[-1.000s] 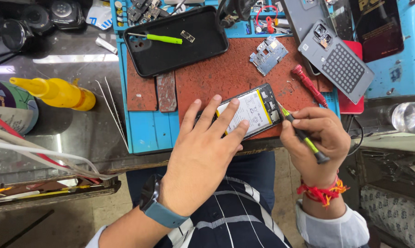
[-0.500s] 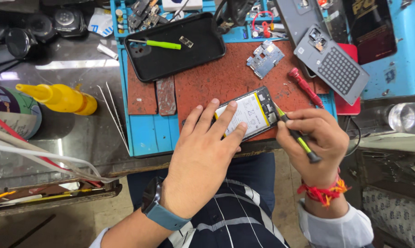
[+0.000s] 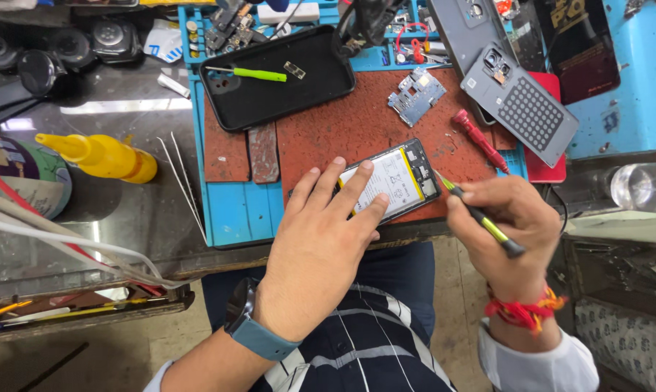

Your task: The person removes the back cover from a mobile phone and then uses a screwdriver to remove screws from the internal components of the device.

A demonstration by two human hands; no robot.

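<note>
While left hand (image 3: 321, 250) pins opened phone (image 3: 395, 180), right hand (image 3: 513, 232) gripping screwdriver (image 3: 480, 216)

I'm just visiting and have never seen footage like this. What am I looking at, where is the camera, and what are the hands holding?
There is no machine here: a person works with two bare hands, and the camera sits on their head, looking down over a cluttered repair bench.

The left hand, with a blue watch at the wrist, presses flat on an opened phone whose pale battery shows. The right hand holds a thin yellow-green screwdriver, its tip at the phone's edge.

The phone lies on a worn red mat over a blue tray. Farther back are a black phone case with a green tool in it, a small circuit board, a red screwdriver and a grey back cover. A yellow squeeze bottle lies to the left.
</note>
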